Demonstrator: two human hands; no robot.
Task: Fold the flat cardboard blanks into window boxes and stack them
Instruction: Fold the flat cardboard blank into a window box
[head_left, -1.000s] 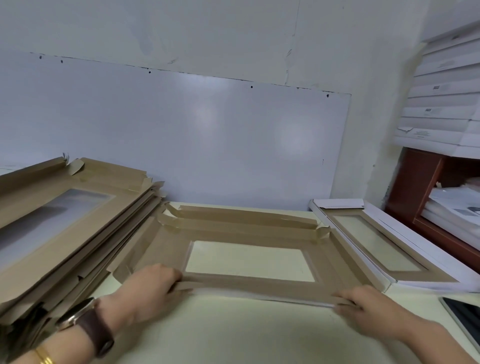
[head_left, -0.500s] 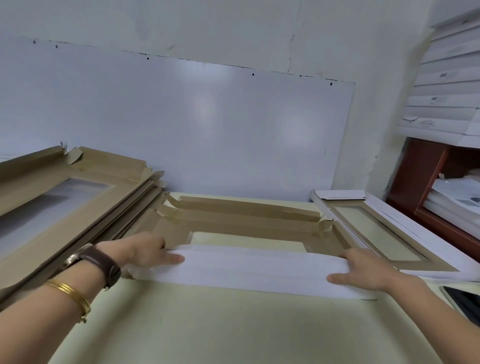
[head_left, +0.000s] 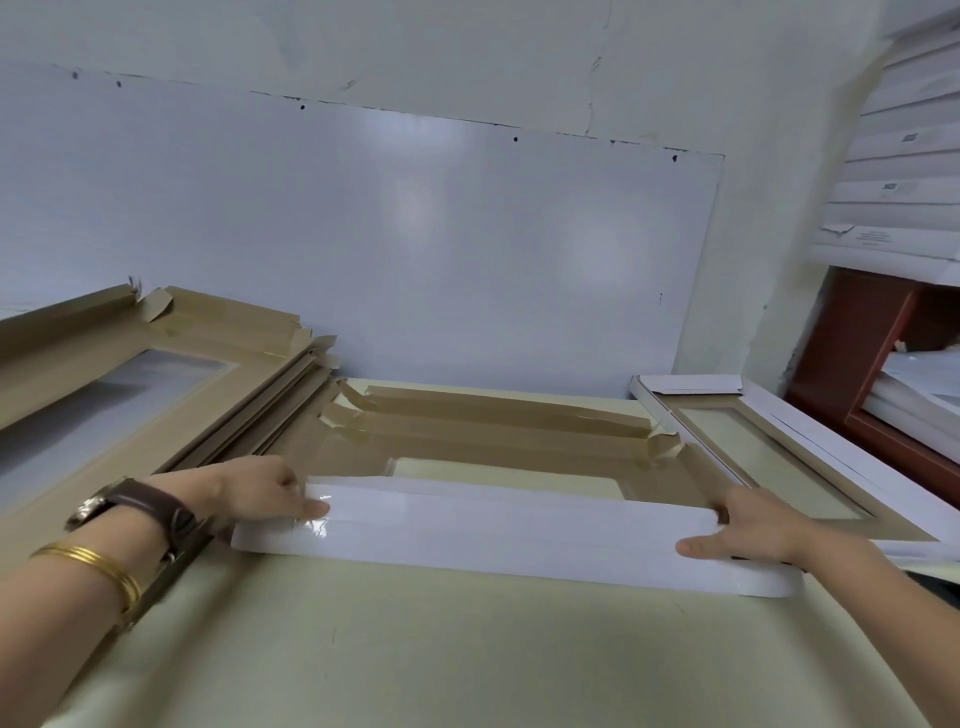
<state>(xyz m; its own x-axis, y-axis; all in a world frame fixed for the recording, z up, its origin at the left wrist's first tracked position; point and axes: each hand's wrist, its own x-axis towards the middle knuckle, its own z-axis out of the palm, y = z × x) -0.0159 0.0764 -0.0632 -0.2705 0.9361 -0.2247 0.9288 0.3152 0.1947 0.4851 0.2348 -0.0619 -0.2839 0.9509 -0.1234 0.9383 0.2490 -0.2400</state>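
The left hand (head_left: 260, 493) grips the left end of the white flap (head_left: 519, 535), its fingers curled over the flap's upper edge. The right hand (head_left: 753, 530) holds the flap's right end, with the thumb laid flat along the white outer face and the fingers behind it, out of sight. A brown-strapped wristwatch (head_left: 130, 506) and gold bangles (head_left: 93, 566) sit on the left wrist.

The flap is the long near side of a cardboard blank (head_left: 467, 436) that lies brown side up on the pale surface (head_left: 415, 649), straight ahead of the person. The flap is raised off the surface and leans in over the blank, hiding the near edge of its rectangular window (head_left: 504, 473). The blank's far flaps and corner tabs are partly lifted and creased.

To the left, touching the blank's edge, a stack of flat blanks (head_left: 130, 364) rests at a slant, brown side up, and the top one shows its window. To the right, just beside the blank, lies a folded window box (head_left: 779, 447), white outside and brown inside.

Behind it all a whiteboard (head_left: 363, 234) leans against the wall. At the far right stands a red-brown shelf (head_left: 857, 338) with white boxes (head_left: 909, 182) piled on top.
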